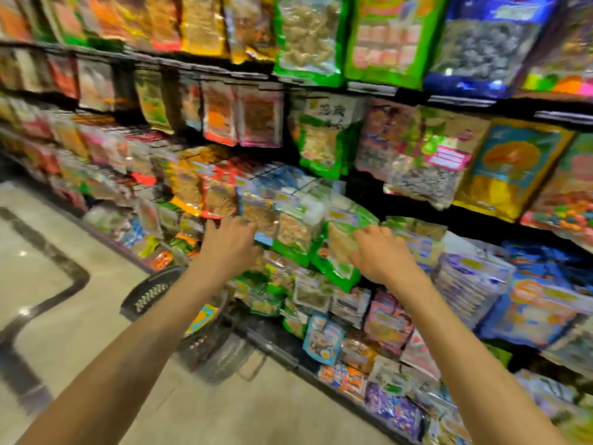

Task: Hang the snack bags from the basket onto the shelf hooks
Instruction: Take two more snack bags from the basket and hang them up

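Note:
The view is blurred by motion. A green snack bag [338, 252] with pale contents hangs in the middle row of the shelf. My right hand [382, 252] holds its right edge, fingers curled over it. My left hand [229, 239] reaches to the hanging silver and blue bags [256, 213] just left of it, with spread fingers touching them. A black plastic basket [154, 290] stands on the floor under my left forearm, and an orange and blue bag [202, 316] shows inside it. The hooks are hidden behind the packed bags.
Rows of hanging snack bags fill the shelf [321, 81] from top to floor level. The lowest bags [346, 348] jut out near the basket. A pale tiled floor [64, 316] with a dark inlay stripe stretches to the left.

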`<state>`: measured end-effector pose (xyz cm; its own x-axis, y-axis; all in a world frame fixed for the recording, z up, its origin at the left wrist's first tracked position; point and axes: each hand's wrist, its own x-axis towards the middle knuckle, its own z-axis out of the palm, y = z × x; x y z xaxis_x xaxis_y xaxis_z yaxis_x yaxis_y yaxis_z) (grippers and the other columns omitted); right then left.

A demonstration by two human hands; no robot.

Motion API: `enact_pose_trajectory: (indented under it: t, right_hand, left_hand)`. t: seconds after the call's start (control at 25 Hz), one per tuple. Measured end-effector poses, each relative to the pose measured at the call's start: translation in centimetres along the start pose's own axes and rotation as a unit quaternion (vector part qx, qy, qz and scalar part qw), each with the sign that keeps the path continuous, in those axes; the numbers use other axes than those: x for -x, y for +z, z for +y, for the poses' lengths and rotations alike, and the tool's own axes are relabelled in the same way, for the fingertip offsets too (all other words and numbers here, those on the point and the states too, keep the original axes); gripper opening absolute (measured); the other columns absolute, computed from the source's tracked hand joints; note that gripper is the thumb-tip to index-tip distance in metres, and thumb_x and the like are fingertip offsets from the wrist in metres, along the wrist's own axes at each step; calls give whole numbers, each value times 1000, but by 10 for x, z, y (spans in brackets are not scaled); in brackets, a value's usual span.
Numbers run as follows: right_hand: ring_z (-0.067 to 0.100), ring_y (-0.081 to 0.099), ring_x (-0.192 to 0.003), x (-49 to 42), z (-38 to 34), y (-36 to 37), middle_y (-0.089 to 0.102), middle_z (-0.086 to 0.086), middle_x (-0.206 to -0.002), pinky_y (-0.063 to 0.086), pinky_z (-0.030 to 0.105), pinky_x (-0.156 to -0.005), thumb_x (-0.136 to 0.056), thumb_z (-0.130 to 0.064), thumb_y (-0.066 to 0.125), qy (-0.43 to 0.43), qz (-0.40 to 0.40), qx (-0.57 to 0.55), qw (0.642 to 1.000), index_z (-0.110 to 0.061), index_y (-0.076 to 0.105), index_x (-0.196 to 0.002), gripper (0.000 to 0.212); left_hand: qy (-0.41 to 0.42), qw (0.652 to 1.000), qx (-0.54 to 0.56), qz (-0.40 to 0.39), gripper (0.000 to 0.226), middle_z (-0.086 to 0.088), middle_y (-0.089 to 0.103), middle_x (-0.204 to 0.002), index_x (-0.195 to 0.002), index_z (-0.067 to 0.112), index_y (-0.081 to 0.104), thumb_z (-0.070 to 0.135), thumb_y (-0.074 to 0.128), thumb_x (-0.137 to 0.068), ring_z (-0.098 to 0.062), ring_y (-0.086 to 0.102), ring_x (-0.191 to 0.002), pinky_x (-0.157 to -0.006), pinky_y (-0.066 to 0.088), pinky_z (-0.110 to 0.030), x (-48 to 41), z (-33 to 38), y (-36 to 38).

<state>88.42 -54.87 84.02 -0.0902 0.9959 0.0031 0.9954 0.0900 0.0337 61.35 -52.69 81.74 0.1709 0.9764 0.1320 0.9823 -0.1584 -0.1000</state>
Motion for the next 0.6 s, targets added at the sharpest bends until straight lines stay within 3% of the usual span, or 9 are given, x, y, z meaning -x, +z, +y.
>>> enact_pose_trajectory:
  t: [0.28, 0.44, 0.6]
  right_hand:
    - [34, 41, -130, -72, -188, 12, 45, 14, -141, 40, 48, -101, -98, -41, 50, -51, -11, -8, 999, -14, 42, -140, 51]
    - [37, 41, -130, -110, -262, 27, 43, 16, -142, 40, 50, -104, -98, -42, 52, -70, -49, -19, 996, -15, 41, -143, 54]
    - [38, 38, -132, -152, -315, 45, 39, 16, -145, 40, 51, -101, -99, -44, 47, -81, -84, -11, 993, -14, 39, -142, 53]
  left_hand:
    - [-51, 999, 15, -8, 41, -12, 53, -130, -129, 16, 49, 41, 48, -96, -35, 49, -121, -89, 45, -49, 0, -184, 33]
    - [-64, 998, 3, -21, 49, -13, 52, -133, -139, 18, 43, 40, 48, -96, -35, 50, -121, -94, 43, -49, -7, -265, 51]
    - [-81, 996, 5, -29, 44, -15, 54, -127, -132, 16, 49, 42, 46, -97, -37, 52, -117, -91, 44, -48, -18, -324, 72]
